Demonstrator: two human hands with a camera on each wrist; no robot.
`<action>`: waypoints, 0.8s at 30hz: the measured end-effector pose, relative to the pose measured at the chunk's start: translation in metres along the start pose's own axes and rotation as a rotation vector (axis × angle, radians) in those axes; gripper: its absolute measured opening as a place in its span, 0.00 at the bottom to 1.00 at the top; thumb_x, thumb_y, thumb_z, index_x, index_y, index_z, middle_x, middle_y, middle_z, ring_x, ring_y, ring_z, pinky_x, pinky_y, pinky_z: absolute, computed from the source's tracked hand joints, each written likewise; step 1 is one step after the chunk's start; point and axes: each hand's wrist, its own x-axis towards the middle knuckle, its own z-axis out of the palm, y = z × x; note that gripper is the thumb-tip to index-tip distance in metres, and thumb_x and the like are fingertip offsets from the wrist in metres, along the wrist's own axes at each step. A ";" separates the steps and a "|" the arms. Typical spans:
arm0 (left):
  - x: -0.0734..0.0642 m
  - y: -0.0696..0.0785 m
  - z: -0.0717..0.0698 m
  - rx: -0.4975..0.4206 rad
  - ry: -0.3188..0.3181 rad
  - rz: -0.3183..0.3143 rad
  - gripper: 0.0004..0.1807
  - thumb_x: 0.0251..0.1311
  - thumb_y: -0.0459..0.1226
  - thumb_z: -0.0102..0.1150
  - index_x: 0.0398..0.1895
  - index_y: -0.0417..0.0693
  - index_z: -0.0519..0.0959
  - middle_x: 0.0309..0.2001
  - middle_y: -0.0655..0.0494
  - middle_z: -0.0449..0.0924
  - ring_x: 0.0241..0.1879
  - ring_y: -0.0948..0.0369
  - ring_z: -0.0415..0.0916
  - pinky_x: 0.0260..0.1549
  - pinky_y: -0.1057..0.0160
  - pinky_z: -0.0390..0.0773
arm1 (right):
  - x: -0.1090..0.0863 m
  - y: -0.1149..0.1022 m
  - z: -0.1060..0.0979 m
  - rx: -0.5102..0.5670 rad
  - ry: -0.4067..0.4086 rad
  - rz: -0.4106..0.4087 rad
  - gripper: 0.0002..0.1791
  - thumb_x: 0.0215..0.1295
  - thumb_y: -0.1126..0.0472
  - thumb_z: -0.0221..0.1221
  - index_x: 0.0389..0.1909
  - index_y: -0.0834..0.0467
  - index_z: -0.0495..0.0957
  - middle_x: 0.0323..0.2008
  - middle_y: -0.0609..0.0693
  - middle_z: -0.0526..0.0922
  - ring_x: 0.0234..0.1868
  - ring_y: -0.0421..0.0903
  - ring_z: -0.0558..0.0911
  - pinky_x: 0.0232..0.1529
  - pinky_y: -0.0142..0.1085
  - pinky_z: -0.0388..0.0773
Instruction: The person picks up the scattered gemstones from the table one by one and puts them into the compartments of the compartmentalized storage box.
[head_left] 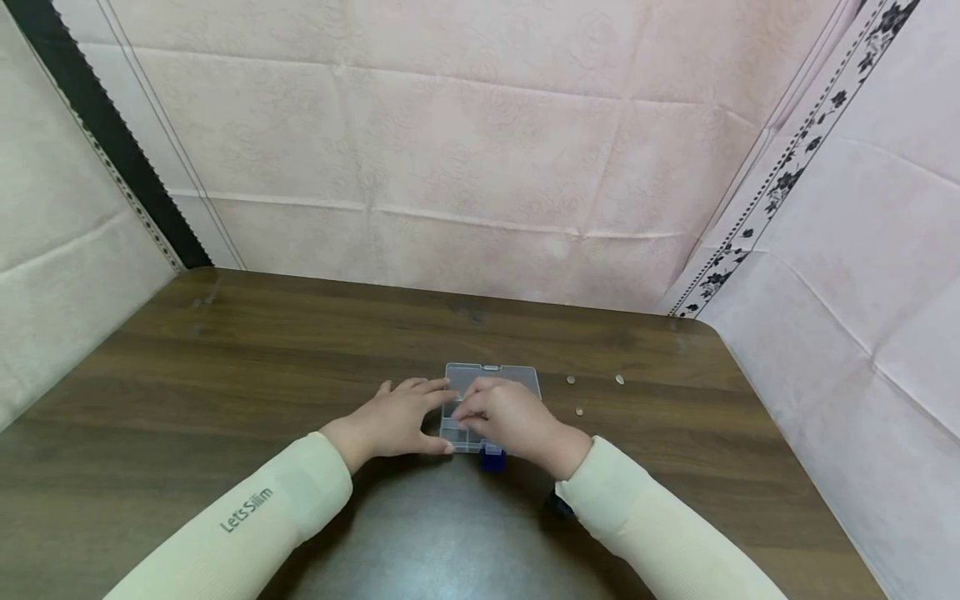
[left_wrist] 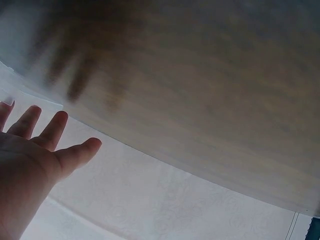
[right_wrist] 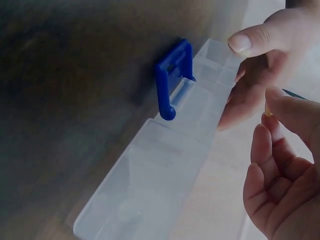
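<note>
A clear plastic compartment box (head_left: 454,435) lies on the table under both hands, its blue latch (right_wrist: 174,77) hanging at the near side. My left hand (head_left: 397,419) is at the box's left edge with its fingers spread; in the right wrist view its thumb touches a corner. Over the compartments, my right hand (head_left: 517,419) pinches a small yellowish piece (right_wrist: 268,111) between thumb and index finger. Most of that piece is covered by the fingertips, so its kind cannot be told. The right hand hides part of the box in the head view.
Three small pale pieces lie on the wooden table (head_left: 300,350) right of the box: one piece (head_left: 571,379) near it, another piece (head_left: 619,379) farther right, and a third piece (head_left: 579,412) closer to me. Pale cloth (head_left: 480,167) hangs around the back and sides.
</note>
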 end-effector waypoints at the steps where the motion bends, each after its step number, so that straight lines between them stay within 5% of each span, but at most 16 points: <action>1: 0.000 0.000 0.000 -0.002 -0.001 -0.001 0.43 0.54 0.60 0.64 0.72 0.59 0.64 0.74 0.57 0.56 0.73 0.49 0.49 0.64 0.30 0.45 | 0.000 0.000 0.000 -0.003 -0.004 -0.002 0.07 0.61 0.63 0.65 0.39 0.57 0.87 0.37 0.46 0.82 0.36 0.39 0.81 0.38 0.28 0.77; 24: -0.001 0.001 -0.001 -0.019 -0.008 -0.009 0.42 0.54 0.59 0.64 0.71 0.59 0.65 0.74 0.57 0.56 0.73 0.49 0.49 0.64 0.31 0.45 | 0.009 -0.003 0.012 -0.058 -0.099 -0.024 0.05 0.60 0.63 0.65 0.36 0.54 0.87 0.36 0.44 0.82 0.38 0.39 0.81 0.41 0.29 0.78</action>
